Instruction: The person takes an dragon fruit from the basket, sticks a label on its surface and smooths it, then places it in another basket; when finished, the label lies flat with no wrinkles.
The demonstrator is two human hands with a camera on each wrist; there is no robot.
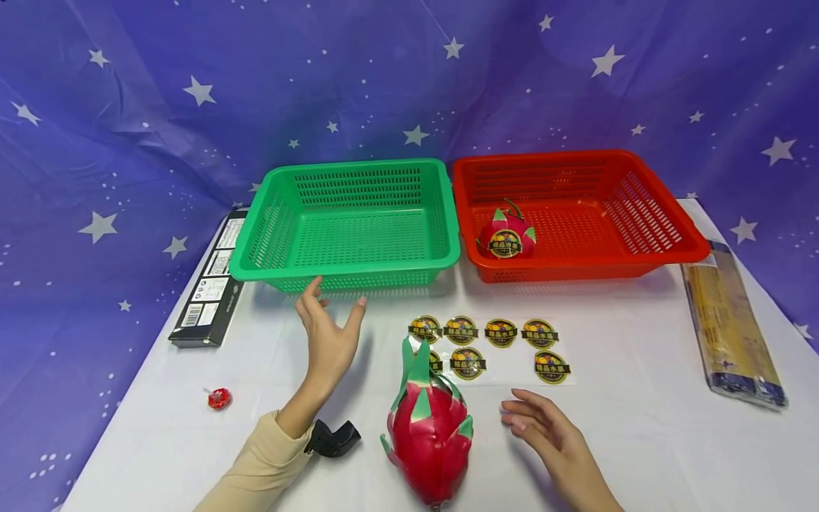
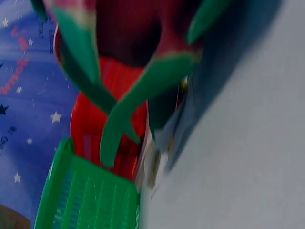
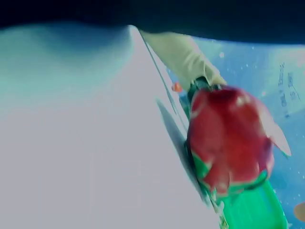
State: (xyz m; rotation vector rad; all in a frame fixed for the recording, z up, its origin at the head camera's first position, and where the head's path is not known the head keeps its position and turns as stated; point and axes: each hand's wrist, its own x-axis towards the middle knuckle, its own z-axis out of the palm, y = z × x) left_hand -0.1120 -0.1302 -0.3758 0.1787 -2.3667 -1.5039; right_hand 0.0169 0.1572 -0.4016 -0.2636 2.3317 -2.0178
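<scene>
A large red dragon fruit (image 1: 429, 441) with green leaf tips lies on the white table between my two hands. My left hand (image 1: 329, 345) is left of it, fingers spread, in front of the green basket (image 1: 345, 274) and holding nothing. To the right of the fruit, my right hand (image 1: 557, 444) has its fingers loosely bent with nothing in them. Behind the fruit lies a clear sheet of round fruit stickers (image 1: 468, 363), with a gap in its front row. The fruit's leaf tips overlap one sticker. The dragon fruit (image 3: 228, 138) also fills much of the right wrist view.
A red basket (image 1: 595, 270) beside the green one holds a smaller dragon fruit (image 1: 521, 231) bearing a round sticker. A black box (image 1: 211, 284) is at the left, with a small red wrapped candy (image 1: 219, 398) nearer. At the right edge lies a flat plastic-wrapped package (image 1: 732, 320).
</scene>
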